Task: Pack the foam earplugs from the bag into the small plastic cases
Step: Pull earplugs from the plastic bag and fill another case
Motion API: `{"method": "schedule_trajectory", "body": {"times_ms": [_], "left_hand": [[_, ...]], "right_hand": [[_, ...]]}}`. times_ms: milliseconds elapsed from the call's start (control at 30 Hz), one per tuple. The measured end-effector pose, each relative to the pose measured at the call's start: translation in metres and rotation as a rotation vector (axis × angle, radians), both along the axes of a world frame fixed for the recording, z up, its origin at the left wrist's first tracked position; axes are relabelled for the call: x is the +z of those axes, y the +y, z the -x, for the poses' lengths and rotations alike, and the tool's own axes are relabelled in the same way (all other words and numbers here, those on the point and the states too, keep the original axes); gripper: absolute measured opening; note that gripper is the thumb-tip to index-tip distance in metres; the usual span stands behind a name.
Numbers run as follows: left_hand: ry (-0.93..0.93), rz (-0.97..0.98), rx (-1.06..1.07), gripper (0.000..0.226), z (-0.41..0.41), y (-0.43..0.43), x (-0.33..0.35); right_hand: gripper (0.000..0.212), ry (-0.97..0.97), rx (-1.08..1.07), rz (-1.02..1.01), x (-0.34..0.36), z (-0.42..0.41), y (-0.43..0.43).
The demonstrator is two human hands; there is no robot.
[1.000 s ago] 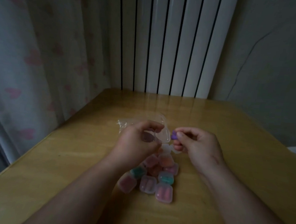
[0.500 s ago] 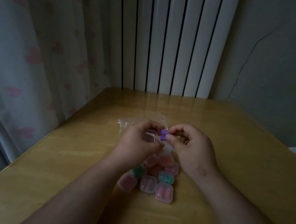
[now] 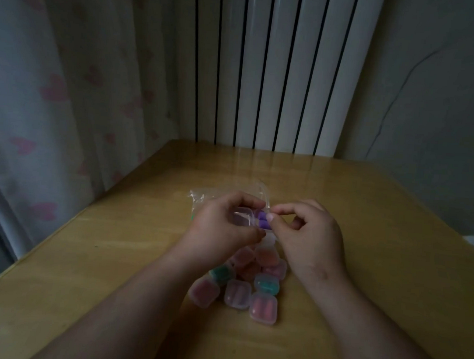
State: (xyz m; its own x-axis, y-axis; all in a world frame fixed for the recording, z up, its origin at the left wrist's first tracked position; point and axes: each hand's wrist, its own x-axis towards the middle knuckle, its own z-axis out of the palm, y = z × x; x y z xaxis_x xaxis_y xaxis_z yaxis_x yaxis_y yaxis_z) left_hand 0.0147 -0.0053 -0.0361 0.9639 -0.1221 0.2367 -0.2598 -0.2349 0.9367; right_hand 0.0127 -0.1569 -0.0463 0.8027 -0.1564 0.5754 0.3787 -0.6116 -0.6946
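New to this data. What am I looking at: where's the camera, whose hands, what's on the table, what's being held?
There is no robot here. A person works with bare hands, and the single picture comes from a wide-angle camera worn on the head, looking forward and down. So the left hand appears on the left and the right hand on the right. On the wooden table lie a clear plastic bag behind the hands and, nearer the person, a cluster of filled small cases with pinkish or teal contents. The left hand holds a clear case. The right hand's fingers pinch purple earplugs beside it. A radiator and a curtain stand behind the table.
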Motion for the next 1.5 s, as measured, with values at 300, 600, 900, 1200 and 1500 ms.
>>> {"method": "schedule_trajectory", "body": {"times_ms": [300,600,900,1200,1500], "left_hand": [[-0.029,-0.013,0.008,0.051,-0.003,0.002,-0.005],[0.195,0.521,-0.154,0.022,-0.005,0.001,0.005],[0.093,0.282,-0.139,0.030,-0.003,0.002,-0.001],[0.008,0.155,-0.041,0.043,-0.009,0.002,-0.007],[-0.129,-0.229,0.307,0.026,-0.014,0.006,-0.008]], "right_hand": [[0.009,0.369,0.206,-0.342,0.006,0.000,-0.001],[0.002,0.333,0.184,-0.541,0.011,0.002,-0.002],[0.023,0.406,0.328,-0.823,0.016,0.005,0.004],[0.006,0.414,0.229,-0.554,0.010,0.002,-0.003],[0.003,0.429,0.015,-0.098,0.005,-0.014,-0.025]]}}
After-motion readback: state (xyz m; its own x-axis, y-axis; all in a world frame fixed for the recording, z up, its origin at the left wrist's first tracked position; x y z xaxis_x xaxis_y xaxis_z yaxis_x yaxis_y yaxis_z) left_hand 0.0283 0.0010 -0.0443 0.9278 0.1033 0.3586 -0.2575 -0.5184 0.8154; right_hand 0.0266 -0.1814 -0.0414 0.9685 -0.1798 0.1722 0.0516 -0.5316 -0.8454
